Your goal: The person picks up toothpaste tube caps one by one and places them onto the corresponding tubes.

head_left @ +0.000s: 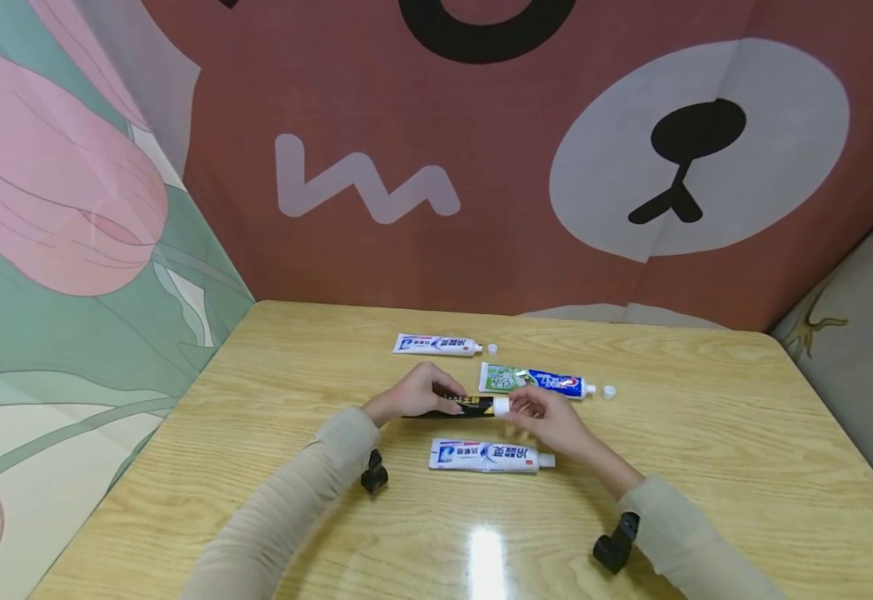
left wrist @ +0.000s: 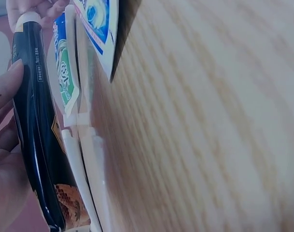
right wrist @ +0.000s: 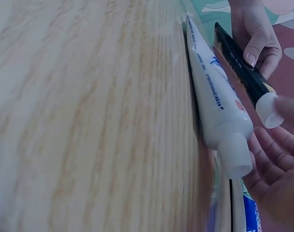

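Observation:
My left hand [head_left: 431, 390] grips a black toothpaste tube [head_left: 476, 407] by its body, thumb along one side. The tube lies roughly level, its white cap [head_left: 501, 407] pointing right. At that cap, my right hand [head_left: 552, 421] has its thumb and fingertips on either side; the thumb is blurred in the right wrist view. Nearer me lies a white-and-blue toothpaste tube [head_left: 484, 456] with a white cap [right wrist: 235, 157] on. Behind the hands is a green-and-blue toothpaste tube [head_left: 534, 380], uncapped, its small white cap [head_left: 609, 391] beside the nozzle.
Farther back lies another white-and-blue toothpaste tube [head_left: 436, 345], uncapped, with a loose white cap [head_left: 492, 349] by its nozzle. All rest on a wood-grain table [head_left: 294, 367]. A printed cloth [head_left: 496, 250] hangs behind the table's far edge.

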A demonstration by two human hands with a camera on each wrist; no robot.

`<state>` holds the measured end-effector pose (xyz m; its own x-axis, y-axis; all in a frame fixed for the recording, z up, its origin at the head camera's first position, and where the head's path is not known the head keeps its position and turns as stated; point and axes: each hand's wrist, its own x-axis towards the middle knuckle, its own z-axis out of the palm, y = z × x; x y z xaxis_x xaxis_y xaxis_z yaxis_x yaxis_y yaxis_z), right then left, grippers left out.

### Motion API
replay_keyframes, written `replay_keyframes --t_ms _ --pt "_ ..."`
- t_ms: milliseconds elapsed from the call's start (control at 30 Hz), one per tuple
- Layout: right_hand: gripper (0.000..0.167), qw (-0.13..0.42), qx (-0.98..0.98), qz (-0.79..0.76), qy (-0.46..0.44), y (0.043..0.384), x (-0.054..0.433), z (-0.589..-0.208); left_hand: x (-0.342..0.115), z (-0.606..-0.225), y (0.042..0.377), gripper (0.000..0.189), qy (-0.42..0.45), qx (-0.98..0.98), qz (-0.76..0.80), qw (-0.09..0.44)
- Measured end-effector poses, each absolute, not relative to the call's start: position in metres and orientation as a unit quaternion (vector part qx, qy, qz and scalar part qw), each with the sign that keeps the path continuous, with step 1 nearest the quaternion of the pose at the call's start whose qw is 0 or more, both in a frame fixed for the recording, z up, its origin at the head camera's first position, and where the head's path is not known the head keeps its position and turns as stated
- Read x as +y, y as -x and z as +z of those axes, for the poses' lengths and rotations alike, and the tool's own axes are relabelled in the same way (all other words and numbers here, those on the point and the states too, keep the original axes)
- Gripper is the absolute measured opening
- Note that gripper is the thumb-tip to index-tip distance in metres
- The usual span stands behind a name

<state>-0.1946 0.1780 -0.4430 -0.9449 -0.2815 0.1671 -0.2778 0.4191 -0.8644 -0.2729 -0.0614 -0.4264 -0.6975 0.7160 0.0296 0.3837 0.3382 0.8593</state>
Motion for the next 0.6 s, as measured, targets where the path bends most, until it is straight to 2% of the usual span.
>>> replay_keyframes --t_ms 167,300,433,600 --pt "0.022 0.019 0.848 -0.504 0.165 0.194 0.178 -0.441 -0.062 -0.426 0.272 0.021 -0.347 0.802 0.452 0.177" --pt "0.024 0.040 0.841 -0.513 0.167 0.189 0.174 -0.431 -0.062 -0.425 0.271 0.021 -0.349 0.801 0.450 0.182" --pt "0.021 0.033 0.838 -0.517 0.170 0.180 0.169 -0.413 -0.062 -0.424 0.271 0.021 -0.350 0.801 0.452 0.179" --pt "0.025 0.026 0.852 -0.497 0.162 0.177 0.165 -0.404 -0.063 -0.424 0.271 0.020 -0.353 0.801 0.450 0.176"
